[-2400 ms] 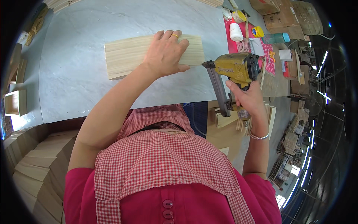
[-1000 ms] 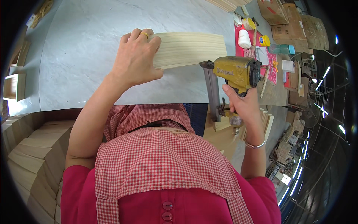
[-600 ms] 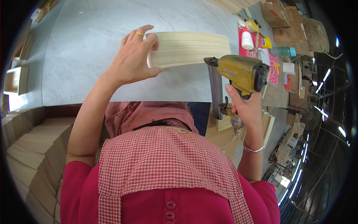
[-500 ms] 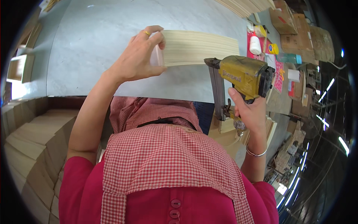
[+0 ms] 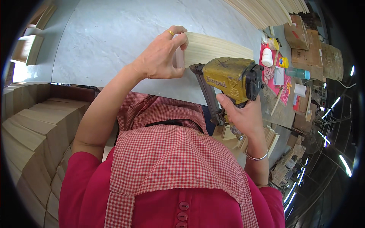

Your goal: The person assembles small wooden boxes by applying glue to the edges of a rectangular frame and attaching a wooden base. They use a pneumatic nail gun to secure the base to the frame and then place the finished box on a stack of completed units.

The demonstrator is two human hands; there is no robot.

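My left hand point(image 5: 163, 53) is closed round the left end of a pale wooden piece, with fingers over its far side and the thumb along the near side. Between those fingers shows a narrow end piece point(image 5: 180, 55), and a pale grained board point(image 5: 216, 46) runs from it to the right. My right hand point(image 5: 245, 116) grips the handle of a worn yellow nail gun point(image 5: 230, 79). The gun's dark nose lies close to the near left corner of the board, just beside my left thumb. Whether the nose touches the wood, I cannot tell.
Stacked wooden strips point(image 5: 262, 13) lie at the far right of the grey table point(image 5: 102, 41). Beyond them are a white glue bottle point(image 5: 267, 57), a teal bottle point(image 5: 297, 73) and cardboard boxes point(image 5: 304, 57). Small wooden boxes point(image 5: 28, 49) sit far left; stacked wood point(image 5: 36, 114) stands below.
The nail gun has moved left, its nose from the board's right end to near my left thumb. My left hand and the board appear shifted right as the view moved.
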